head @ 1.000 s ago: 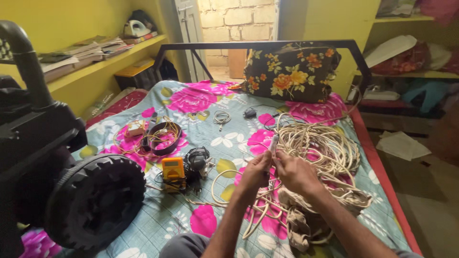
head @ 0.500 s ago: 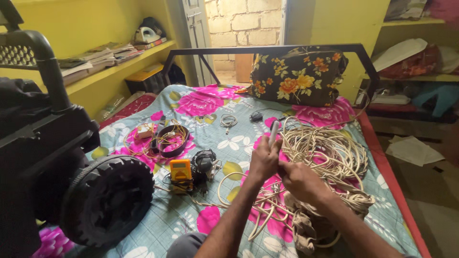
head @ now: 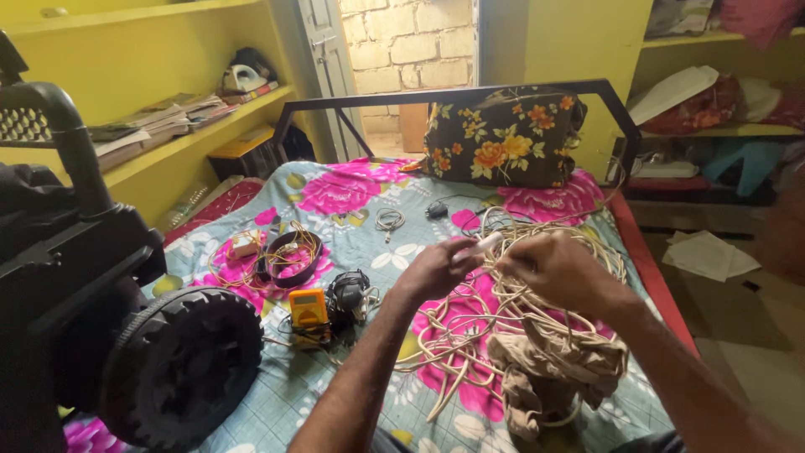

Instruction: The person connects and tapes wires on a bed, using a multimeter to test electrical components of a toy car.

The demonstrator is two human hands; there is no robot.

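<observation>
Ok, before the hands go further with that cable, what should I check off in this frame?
1. Left hand on the cable end: ok, pinched between fingertips.
2. Right hand on the cable: ok, fist closed beside the left.
3. Cable pile free of knots: not ok, loops tangled on the bed.
4. Cloth clear of the pile: not ok, it lies on the loops.
5. Meter clear of the hands: ok.
6. Cable end's condition: cannot tell.
</observation>
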